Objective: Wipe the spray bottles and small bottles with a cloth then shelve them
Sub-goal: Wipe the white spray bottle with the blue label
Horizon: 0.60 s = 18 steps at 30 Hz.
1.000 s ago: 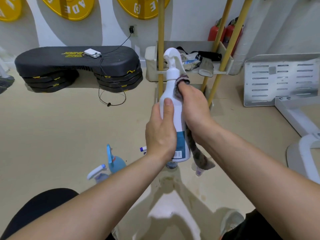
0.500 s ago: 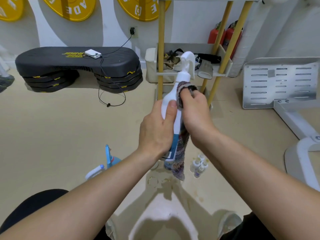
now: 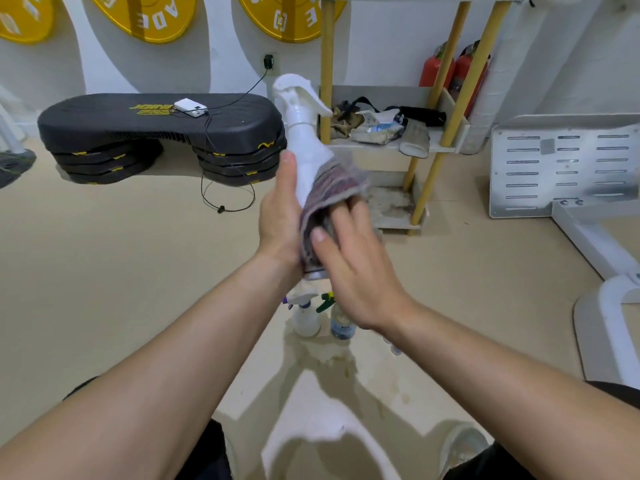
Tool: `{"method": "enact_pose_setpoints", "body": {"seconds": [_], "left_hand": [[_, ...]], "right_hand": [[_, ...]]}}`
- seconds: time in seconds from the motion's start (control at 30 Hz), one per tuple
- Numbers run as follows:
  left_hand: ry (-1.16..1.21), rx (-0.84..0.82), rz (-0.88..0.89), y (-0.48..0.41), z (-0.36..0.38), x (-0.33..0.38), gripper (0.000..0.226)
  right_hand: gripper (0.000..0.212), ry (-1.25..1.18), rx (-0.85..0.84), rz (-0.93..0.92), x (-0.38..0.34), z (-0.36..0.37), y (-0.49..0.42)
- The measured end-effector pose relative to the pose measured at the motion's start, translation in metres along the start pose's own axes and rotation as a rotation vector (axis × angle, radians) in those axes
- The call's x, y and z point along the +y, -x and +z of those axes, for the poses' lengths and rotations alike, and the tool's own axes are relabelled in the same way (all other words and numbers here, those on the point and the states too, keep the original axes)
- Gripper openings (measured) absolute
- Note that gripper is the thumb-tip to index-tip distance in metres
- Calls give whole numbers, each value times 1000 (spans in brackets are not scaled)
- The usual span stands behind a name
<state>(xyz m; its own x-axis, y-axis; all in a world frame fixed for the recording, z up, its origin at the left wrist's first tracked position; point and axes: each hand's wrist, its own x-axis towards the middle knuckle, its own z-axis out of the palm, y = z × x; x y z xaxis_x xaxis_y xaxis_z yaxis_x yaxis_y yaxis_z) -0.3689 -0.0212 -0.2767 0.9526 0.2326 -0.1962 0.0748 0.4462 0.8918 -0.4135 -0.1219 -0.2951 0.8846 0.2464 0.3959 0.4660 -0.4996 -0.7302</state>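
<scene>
The left hand is wrapped around the white spray bottle, held up in front of the shelf and tilted, nozzle toward the wall. The right hand presses a striped cloth around the bottle's lower body, fingers curled over the fabric and gripping it against the plastic.

Below the hands, nearer than the shelf, two more bottles stand on the floor: a purple-trigger bottle and, just beside it, a green-trigger bottle. Small bottles peek out under the right wrist, mostly hidden.

The floor is beige and smooth, with pale stains and a wet-looking patch in front of the shelf. The shelf has yellow posts; its middle tier holds rags and clutter, its bottom tier is dirty. Left of the shelf, black step platforms sit stacked against the white wall, a white device and cable on top. Yellow discs hang above. Right of the shelf stand red extinguishers and a grey slotted panel.
</scene>
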Motion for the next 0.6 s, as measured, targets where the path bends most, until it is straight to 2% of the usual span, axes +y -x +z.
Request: {"method": "enact_pose_setpoints", "body": {"seconds": [0.1,0.2,0.27,0.33,0.4,0.47,0.53,0.6], "left_hand": [[85,-64,-139,-8,-12,10,72],[185,-187,-225,0,-14,5,72],[213,-237,-208,5,-12,0,63],[203,-246,-151,10,-7,-9,39],[-79,-198,57,15,-4,-20,19],[-397,-186,195,19,-2,-31,20],[-490,-164,157,23,0,-32,28],[-462,-145,147,25,2,-28,34]], "right_hand": [[54,129,-117,-178,10,10,13],[48,122,-105,-214,14,4,11],[49,85,-70,-205,13,-1,2],[49,38,-32,-176,10,-6,-9],[45,-30,50,-140,11,-12,-19],[40,-103,115,-90,14,-20,-27],[38,-124,142,-49,15,-24,-29],[34,-211,188,43,15,-20,-26]]}}
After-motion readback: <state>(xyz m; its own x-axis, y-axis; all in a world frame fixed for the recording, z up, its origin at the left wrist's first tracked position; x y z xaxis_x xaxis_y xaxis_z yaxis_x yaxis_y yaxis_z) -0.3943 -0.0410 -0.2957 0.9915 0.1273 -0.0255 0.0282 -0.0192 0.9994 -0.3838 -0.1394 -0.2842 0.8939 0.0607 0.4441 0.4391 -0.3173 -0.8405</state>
